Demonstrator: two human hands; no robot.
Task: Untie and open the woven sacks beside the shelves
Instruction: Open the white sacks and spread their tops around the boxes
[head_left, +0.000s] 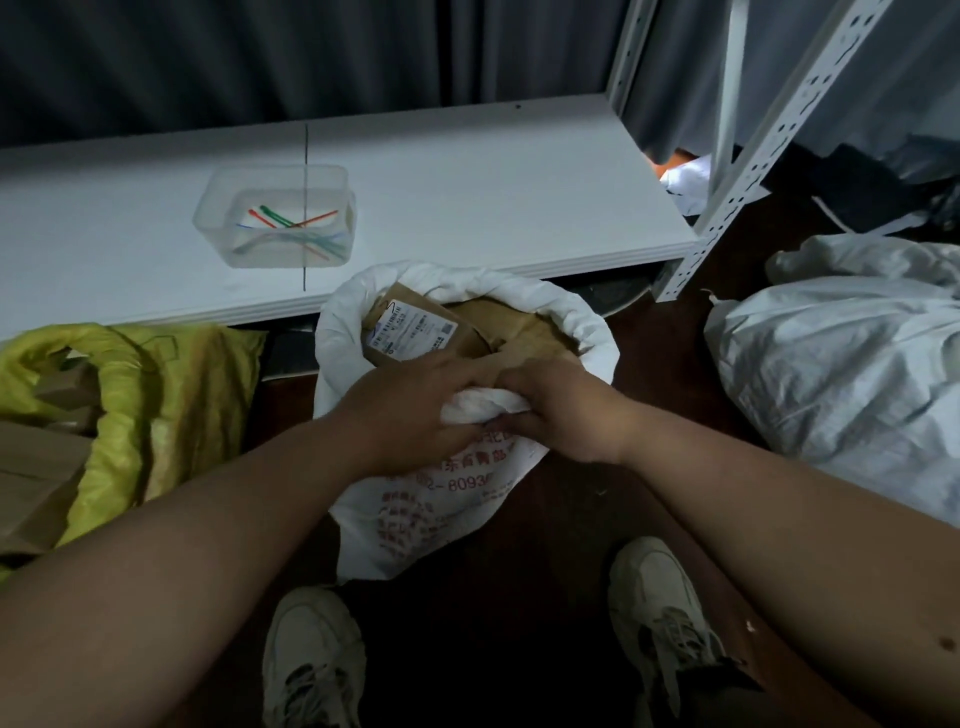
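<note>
A white woven sack (426, 514) with red print stands open on the floor in front of the shelf, its rim rolled down. Brown parcels (415, 327) with a shipping label show inside. My left hand (410, 410) and my right hand (566, 410) both grip the near part of the rolled rim, side by side and touching. To the left a yellow woven sack (166, 410) lies open with cardboard boxes in it. At the right another white sack (852, 374) lies on the floor, its mouth bunched together.
A low white shelf board (467, 197) carries a clear plastic tub (275, 215) with coloured ties inside. A perforated white shelf upright (737, 192) rises at the right. My two shoes (311, 660) stand on the dark floor below the sack.
</note>
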